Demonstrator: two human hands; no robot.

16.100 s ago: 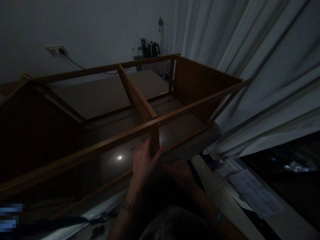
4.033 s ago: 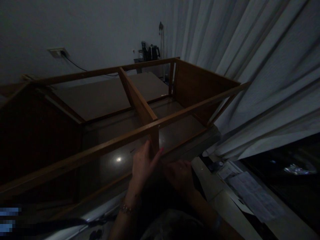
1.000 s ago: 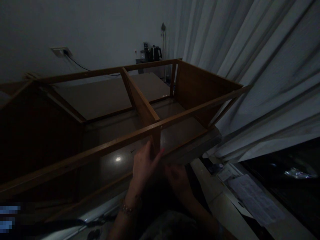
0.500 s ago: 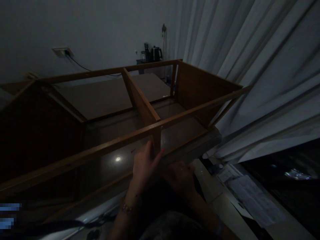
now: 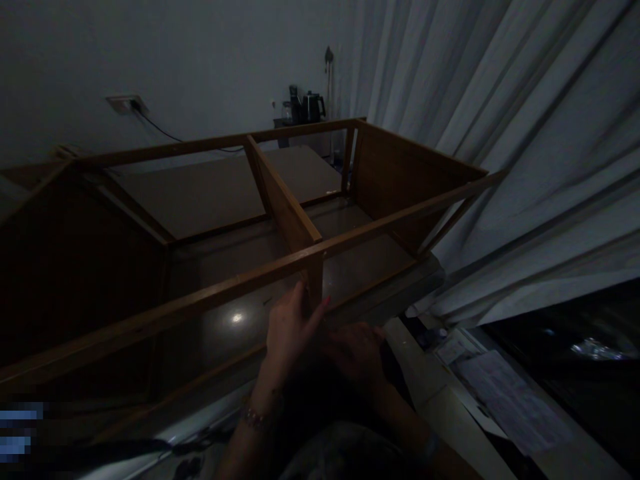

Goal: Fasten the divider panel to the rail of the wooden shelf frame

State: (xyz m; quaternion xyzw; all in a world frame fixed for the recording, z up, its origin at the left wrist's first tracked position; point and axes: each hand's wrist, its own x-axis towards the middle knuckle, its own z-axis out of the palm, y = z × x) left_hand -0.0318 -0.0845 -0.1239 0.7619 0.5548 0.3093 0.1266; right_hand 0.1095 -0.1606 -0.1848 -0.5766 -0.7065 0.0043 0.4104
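A long brown wooden frame [image 5: 270, 263], with solid end panels and a middle divider [image 5: 283, 200], lies on a grey surface [image 5: 235, 340]. My left hand [image 5: 287, 327] is closed around the short upright [image 5: 315, 277] at the near end of the divider, thumb on its right side and fingers behind. To the right and a little lower, my right hand [image 5: 357, 350] is curled in shadow close to the near lower edge of the frame. Whatever its fingers hold, if anything, is too dark to make out.
Pale curtains [image 5: 500, 100] hang along the right side. Behind stand a black kettle [image 5: 311, 107] and a glass jar. A wall socket [image 5: 125, 104] has a plugged-in cable. Papers [image 5: 510, 393] lie at the lower right.
My right hand has shifted slightly left and turned, its fingers now nearer the left hand. My left hand stays on the upright, and the frame looks unmoved.
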